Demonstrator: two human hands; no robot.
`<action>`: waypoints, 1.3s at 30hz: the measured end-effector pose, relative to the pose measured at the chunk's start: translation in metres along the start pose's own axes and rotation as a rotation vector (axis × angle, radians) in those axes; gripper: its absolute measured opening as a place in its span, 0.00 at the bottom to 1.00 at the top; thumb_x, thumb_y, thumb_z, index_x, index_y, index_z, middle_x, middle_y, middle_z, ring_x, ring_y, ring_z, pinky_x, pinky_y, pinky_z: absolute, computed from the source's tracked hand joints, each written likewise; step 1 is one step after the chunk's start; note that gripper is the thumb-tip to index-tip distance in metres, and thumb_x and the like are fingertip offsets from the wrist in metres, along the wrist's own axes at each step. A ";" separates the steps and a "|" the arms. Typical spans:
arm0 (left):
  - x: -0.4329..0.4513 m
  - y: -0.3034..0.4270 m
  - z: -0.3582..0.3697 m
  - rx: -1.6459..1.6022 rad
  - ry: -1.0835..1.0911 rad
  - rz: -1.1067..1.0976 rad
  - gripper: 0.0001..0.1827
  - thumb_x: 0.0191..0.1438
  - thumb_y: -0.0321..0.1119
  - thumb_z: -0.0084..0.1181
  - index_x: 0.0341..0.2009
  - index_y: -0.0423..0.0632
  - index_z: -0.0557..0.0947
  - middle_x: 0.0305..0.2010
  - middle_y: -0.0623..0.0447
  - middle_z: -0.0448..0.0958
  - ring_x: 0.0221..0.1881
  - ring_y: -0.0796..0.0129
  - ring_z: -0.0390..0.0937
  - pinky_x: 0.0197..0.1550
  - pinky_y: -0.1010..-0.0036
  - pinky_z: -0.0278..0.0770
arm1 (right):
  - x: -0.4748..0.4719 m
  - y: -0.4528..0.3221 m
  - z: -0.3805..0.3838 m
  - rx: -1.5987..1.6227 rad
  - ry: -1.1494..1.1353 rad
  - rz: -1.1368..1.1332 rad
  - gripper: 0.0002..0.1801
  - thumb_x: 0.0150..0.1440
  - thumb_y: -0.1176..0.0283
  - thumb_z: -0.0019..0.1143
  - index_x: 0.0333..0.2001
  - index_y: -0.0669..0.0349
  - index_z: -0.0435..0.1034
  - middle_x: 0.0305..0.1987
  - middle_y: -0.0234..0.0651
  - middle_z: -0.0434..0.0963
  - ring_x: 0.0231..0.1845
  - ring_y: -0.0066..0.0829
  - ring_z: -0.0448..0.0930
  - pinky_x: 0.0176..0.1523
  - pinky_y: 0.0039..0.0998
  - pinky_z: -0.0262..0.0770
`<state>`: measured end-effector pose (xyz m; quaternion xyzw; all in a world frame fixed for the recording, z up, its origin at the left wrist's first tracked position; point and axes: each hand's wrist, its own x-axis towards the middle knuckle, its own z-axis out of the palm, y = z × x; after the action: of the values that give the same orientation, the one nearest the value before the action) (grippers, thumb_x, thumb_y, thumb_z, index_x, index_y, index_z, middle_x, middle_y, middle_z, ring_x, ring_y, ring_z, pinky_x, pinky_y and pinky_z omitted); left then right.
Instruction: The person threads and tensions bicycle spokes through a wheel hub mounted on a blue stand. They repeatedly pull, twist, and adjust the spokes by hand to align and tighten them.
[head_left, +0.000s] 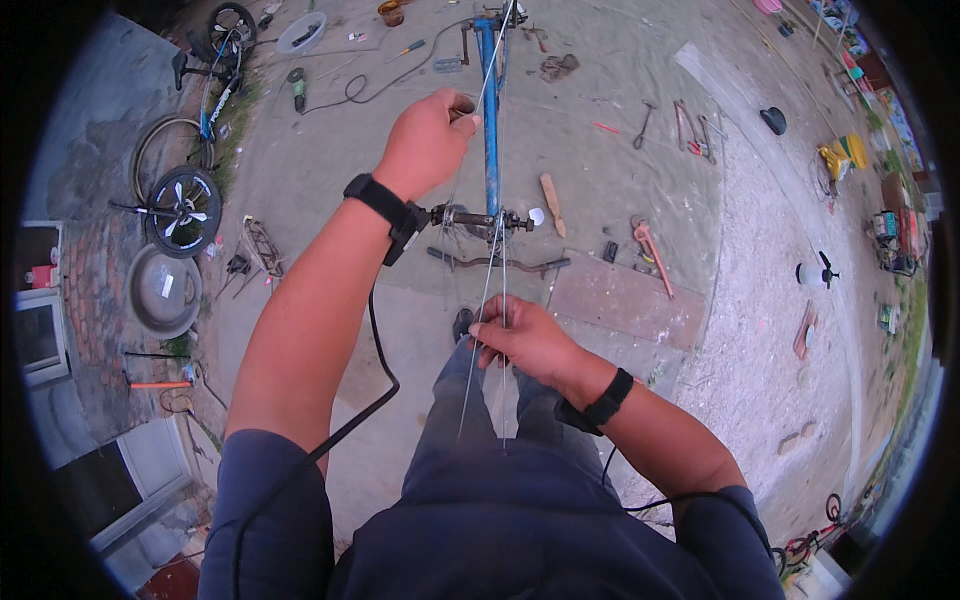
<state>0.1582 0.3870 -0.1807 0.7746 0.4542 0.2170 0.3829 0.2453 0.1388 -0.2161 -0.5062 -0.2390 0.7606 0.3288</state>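
Thin metal bicycle spokes (491, 271) fan out from a wheel hub with its axle (474, 219), in front of me at the centre. My left hand (431, 135) is raised above and left of the hub, thumb and fingers pinched on a thin spoke that runs towards the top. Below the hub, my right hand (525, 335) has its thumb and fingers on a spoke whose end points down towards my body; another spoke passes across that hand. Behind the hub, a blue bicycle frame (490, 105) stretches to the top. No wheel rim shows around the hub.
Handlebars (499, 262) lie on the ground near a flat board (626, 300) and a red pipe wrench (652, 255). A wooden piece (553, 204), pliers (697, 142) and an angle grinder (298, 90) lie farther off. A bicycle (219, 105) stands at left beside a metal basin (161, 292).
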 end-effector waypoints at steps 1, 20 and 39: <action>0.002 -0.005 0.002 0.042 0.012 0.050 0.14 0.57 0.34 0.57 0.45 0.38 0.79 0.36 0.43 0.81 0.34 0.56 0.79 0.39 0.65 0.76 | -0.001 0.001 0.001 0.002 0.001 -0.003 0.12 0.62 0.67 0.56 0.43 0.63 0.67 0.36 0.35 0.81 0.28 0.21 0.81 0.30 0.21 0.70; -0.182 -0.014 0.018 -0.283 -0.190 -0.268 0.14 0.58 0.34 0.57 0.44 0.38 0.79 0.38 0.42 0.81 0.41 0.57 0.81 0.42 0.68 0.77 | -0.006 0.005 -0.005 -0.068 0.107 -0.119 0.21 0.63 0.64 0.55 0.54 0.65 0.64 0.38 0.36 0.79 0.33 0.22 0.81 0.33 0.23 0.72; -0.193 -0.041 0.031 -0.207 -0.074 -0.301 0.12 0.60 0.32 0.56 0.45 0.37 0.79 0.36 0.51 0.80 0.37 0.73 0.76 0.43 0.75 0.75 | 0.071 0.038 -0.062 -0.527 0.473 -0.477 0.31 0.56 0.68 0.58 0.61 0.71 0.60 0.60 0.53 0.70 0.61 0.41 0.72 0.62 0.37 0.69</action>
<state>0.0616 0.2191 -0.2300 0.6620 0.5257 0.1742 0.5050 0.2734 0.1683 -0.3094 -0.6639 -0.4538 0.4390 0.4007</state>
